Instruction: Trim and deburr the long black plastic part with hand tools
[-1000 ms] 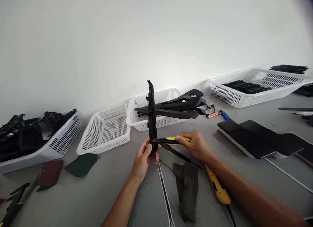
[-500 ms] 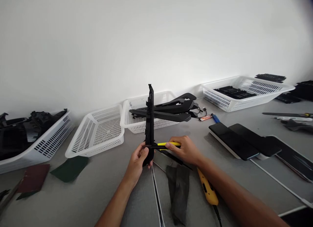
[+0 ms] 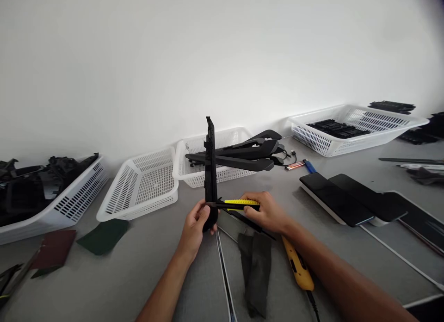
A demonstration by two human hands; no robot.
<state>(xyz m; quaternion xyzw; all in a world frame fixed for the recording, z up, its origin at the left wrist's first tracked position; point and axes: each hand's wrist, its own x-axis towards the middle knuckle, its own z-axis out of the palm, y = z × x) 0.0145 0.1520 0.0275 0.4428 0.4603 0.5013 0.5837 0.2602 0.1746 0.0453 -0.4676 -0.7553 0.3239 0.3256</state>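
My left hand is closed around the lower end of a long black plastic trim piece, which stands upright above the table. My right hand grips what looks like a utility knife with a ridged yellow and black body. Its dark tip lies against the trim piece just above my left thumb; whether it cuts in cannot be made out. Below it, a thin black strip slants down to the right. Dark grey cloth or sandpaper lies underneath, beside a yellow corded tool.
White baskets line the wall: one with black parts, an empty-looking one, one with long black trims, and one with flat black pieces. Phones lie right. Green and maroon sheets lie left.
The view has shifted slightly, so most of the table appears a little farther right. The top of the trim piece leans slightly more left. Both hands keep their holds.
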